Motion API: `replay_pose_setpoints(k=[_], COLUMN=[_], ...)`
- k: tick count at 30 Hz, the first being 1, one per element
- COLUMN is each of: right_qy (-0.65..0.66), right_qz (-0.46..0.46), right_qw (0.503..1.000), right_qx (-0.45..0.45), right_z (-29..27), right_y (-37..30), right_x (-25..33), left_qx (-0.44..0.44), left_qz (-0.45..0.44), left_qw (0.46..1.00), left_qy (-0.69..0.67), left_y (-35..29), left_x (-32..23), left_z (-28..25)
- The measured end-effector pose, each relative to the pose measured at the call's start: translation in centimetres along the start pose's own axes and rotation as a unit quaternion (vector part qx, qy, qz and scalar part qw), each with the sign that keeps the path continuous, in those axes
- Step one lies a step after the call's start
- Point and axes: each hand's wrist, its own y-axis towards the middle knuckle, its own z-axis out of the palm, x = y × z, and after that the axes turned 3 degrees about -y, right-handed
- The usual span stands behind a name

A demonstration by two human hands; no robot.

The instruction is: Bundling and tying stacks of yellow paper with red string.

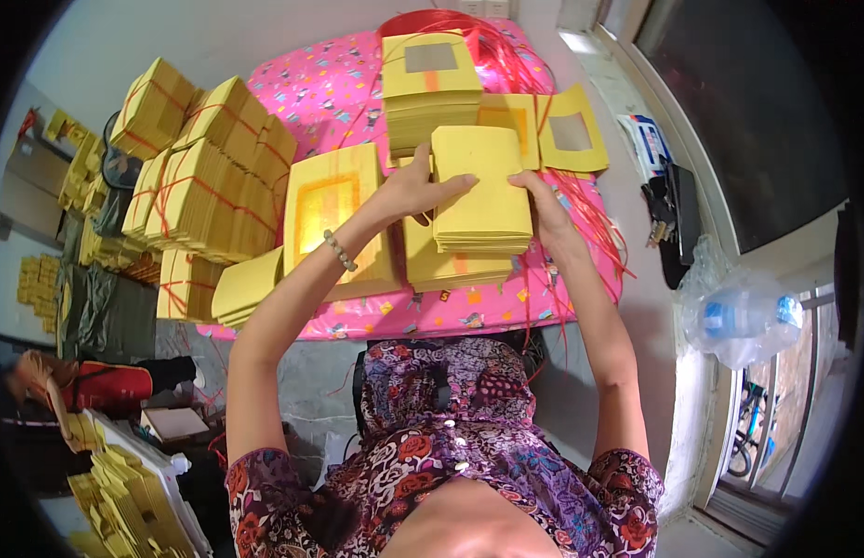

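Observation:
A thick stack of yellow paper sheets (478, 200) is held between my two hands above the pink table cover. My left hand (415, 193) grips its left side, the thumb lying over the top sheet and the other fingers partly hidden. At the right edge, my right hand (546, 206) has its thumb on top and its fingers out of sight. Beneath it lies another yellow stack (460, 272). To the left is a yellow stack with a shiny gold square (325, 219). A tall stack with a grey square (430, 79) stands just behind.
Bundles tied with red string (209, 200) are piled at the left. Red plastic strands (441, 20) trail over the back and right of the pink patterned cover (311, 79). Loose yellow sheets (571, 135) lie back right. A bagged bottle (744, 316) sits by the window.

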Motion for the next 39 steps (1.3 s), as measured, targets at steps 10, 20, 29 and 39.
replay_pose_setpoints(k=[10,20,29,39], right_qy=[-0.248,-0.404,-0.596,-0.563], right_qz=[-0.052,-0.122,-0.253,-0.276], right_qw=[0.967,0.906,0.754,0.77], right_qx=[0.03,0.035,0.112,0.12], right_z=[1.4,-1.1,-0.9,-1.1], right_y=[2.4,3.0,1.9,2.5], right_x=[-3.4,-3.8,-2.7,-2.6], left_qx=[-0.06,-0.171,-0.102,-0.079], left_qz=[-0.008,0.2,0.278,0.238], left_qw=[0.994,0.932,0.881,0.911], left_qy=[0.09,0.25,0.369,0.329], left_y=[-0.6,0.6,1.3,1.2], left_x=[5.2,6.6,6.2,5.8], left_z=[0.9,2.2,4.2,3.5])
